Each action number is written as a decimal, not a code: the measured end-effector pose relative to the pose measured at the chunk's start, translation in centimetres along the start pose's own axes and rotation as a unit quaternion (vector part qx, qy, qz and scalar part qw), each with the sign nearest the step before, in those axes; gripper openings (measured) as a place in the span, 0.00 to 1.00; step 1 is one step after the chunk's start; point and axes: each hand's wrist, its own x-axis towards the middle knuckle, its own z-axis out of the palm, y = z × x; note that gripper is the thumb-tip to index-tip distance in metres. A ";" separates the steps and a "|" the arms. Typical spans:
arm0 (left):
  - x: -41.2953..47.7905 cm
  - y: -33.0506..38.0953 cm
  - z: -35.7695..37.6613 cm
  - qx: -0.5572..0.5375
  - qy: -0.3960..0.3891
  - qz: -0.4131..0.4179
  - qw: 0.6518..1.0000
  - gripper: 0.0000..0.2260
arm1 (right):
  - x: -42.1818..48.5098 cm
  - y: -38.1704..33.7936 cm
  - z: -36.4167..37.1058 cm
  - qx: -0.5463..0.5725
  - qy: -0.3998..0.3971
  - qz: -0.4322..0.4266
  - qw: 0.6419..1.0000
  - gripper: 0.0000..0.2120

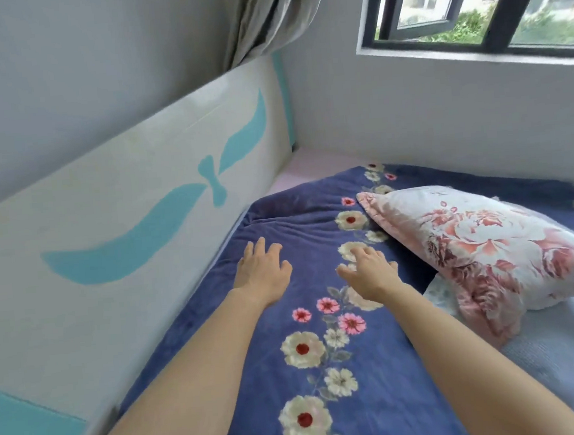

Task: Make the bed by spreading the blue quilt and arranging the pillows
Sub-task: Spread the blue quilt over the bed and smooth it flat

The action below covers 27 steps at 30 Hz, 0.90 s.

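the blue quilt [291, 371] with its flower stripe fills the lower middle and the right of the frame, and it lies spread up to the white and turquoise headboard [133, 202] that crosses the left side. near the top edge of the quilt, in the middle of the frame, the cloth makes soft folds, and a bit of pink sheet [309, 164] shows behind it in the corner. it looks plush and thick, so i judge it is soft and rather light, it will wrinkle easily and slide little; the best place to take it is the folded top edge or a corner, or to press it flat with open palms.

the flowered pillow [480, 246] lies tilted at the middle right, on the quilt, with its lower end over a pale blue cover [547, 351] in the lower right. it looks puffy and easy to lift by a corner.

the left hand [262, 270] is stretched forward, palm down, fingers spread, resting on or just above the quilt near the headboard; it grasps nothing. the right hand [372, 269] is just beside the pillow, fingers loosely bent and apart, also holding nothing.
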 end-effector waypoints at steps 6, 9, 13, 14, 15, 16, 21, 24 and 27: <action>8.9 -1.8 -0.4 -0.012 -0.034 0.004 0.999 0.23 | 7.6 -2.3 0.1 0.004 -0.023 0.033 0.999 0.27; 13.4 -2.8 -0.6 -0.012 -0.054 0.008 0.998 0.22 | 11.6 -3.1 0.0 0.007 -0.031 0.052 0.998 0.26; 20.1 -5.4 -0.2 -0.008 -0.073 -0.009 0.997 0.21 | 16.6 -4.7 0.9 0.011 -0.050 0.074 0.996 0.28; 21.8 -6.0 0.0 -0.013 -0.077 -0.015 0.997 0.21 | 17.9 -5.0 1.1 0.012 -0.052 0.074 0.996 0.28; 24.3 -6.8 0.7 -0.021 -0.086 -0.025 0.996 0.20 | 20.0 -5.2 1.6 0.013 -0.052 0.079 0.995 0.27; 27.3 -7.5 1.8 -0.032 -0.096 -0.033 0.994 0.20 | 22.7 -5.2 2.2 0.014 -0.055 0.088 0.994 0.27; 40.6 -10.3 7.9 -0.050 -0.120 -0.035 0.991 0.24 | 34.6 -4.6 5.4 0.007 -0.068 0.117 0.991 0.26; 49.9 -12.9 13.3 -0.025 -0.114 -0.016 0.993 0.28 | 43.8 -3.3 9.2 -0.019 -0.070 0.129 0.989 0.26; 57.8 -15.5 18.0 0.011 -0.080 -0.008 0.997 0.37 | 51.5 -1.7 13.0 -0.038 -0.058 0.121 0.990 0.28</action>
